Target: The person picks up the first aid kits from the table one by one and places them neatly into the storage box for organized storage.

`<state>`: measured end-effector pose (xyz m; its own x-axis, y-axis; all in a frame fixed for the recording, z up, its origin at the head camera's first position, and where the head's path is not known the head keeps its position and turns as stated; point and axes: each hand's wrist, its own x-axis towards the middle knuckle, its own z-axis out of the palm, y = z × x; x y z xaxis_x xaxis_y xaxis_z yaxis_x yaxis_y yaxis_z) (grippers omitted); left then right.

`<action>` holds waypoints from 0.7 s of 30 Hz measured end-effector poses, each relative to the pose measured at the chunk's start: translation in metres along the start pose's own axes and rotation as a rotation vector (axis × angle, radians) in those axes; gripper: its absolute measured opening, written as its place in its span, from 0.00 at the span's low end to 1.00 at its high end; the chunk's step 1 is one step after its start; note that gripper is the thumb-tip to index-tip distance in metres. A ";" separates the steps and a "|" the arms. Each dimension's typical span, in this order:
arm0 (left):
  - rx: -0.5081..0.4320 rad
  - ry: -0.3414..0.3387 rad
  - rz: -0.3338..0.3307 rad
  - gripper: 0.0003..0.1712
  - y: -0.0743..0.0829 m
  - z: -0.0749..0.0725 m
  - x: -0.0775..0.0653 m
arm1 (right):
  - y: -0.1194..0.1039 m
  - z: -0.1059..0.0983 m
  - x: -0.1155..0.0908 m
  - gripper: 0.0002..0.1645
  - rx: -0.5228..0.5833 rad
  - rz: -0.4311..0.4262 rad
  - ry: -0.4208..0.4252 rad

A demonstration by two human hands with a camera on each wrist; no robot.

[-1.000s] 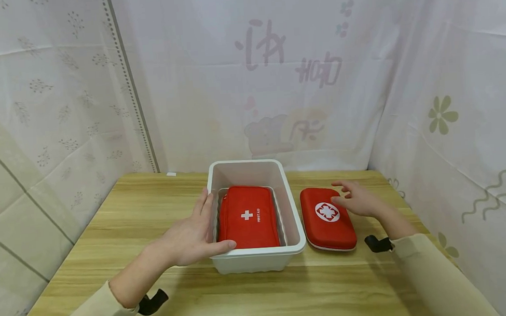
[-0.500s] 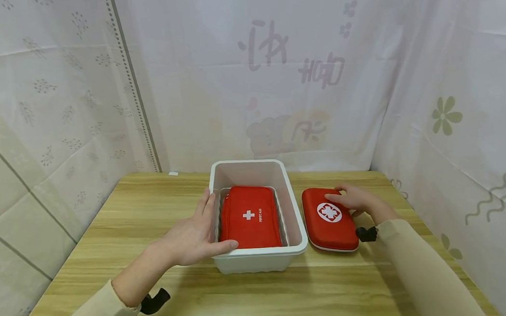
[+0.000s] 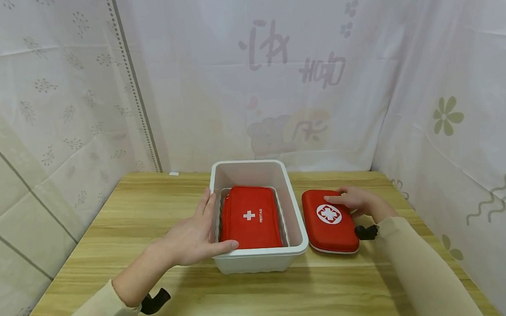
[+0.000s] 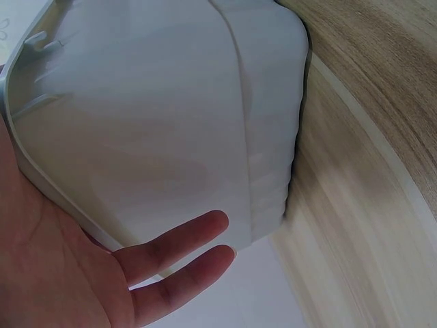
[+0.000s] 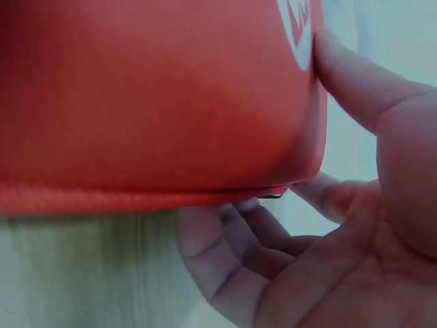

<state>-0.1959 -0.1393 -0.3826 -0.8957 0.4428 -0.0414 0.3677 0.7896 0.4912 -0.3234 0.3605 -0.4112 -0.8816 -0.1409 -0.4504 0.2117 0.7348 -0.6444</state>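
Note:
A white plastic bin (image 3: pixel 259 264) stands mid-table in the head view. Inside it lies a red soft first-aid pouch (image 3: pixel 249 233) with a white cross and lettering. My left hand (image 3: pixel 190 239) rests at the bin's near left corner, thumb over the front rim. In the left wrist view, two extended fingers reach down beside its outer wall (image 4: pixel 150 137). Right of the bin is a red hard-shell first-aid case (image 3: pixel 327 235) with a round white emblem. My right hand (image 3: pixel 360 202) grips its far right corner, thumb on top and fingers (image 5: pixel 232 266) curled beneath the zipped edge.
The wooden tabletop (image 3: pixel 130 218) carries the bin and the case close side by side. Patterned white curtains (image 3: pixel 213 73) rise behind the table and along its sides. A small white piece (image 3: pixel 174 174) lies at the back edge. Black wrist mounts (image 3: pixel 155 301) protrude below the sleeves.
My right hand has come in from above the case's right side and taken hold of its far right corner. The left hand has stayed on the bin.

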 end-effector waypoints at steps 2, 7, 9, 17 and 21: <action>-0.001 -0.001 -0.001 0.79 0.000 0.000 0.000 | 0.002 0.001 -0.001 0.41 0.063 -0.017 -0.007; -0.001 0.001 0.003 0.79 0.001 0.000 0.000 | 0.009 0.004 -0.003 0.22 0.279 -0.066 -0.060; -0.002 0.002 0.004 0.79 0.001 0.000 0.000 | 0.013 0.005 -0.004 0.15 0.363 -0.090 -0.083; -0.006 0.009 0.013 0.79 0.000 0.000 0.000 | 0.021 0.014 -0.012 0.43 0.531 -0.139 0.004; -0.008 0.012 0.015 0.78 0.000 0.001 0.000 | 0.027 0.020 -0.013 0.41 0.558 -0.196 0.006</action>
<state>-0.1956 -0.1396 -0.3834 -0.8931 0.4493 -0.0232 0.3793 0.7796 0.4984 -0.2979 0.3684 -0.4354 -0.9287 -0.2338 -0.2878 0.2332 0.2352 -0.9436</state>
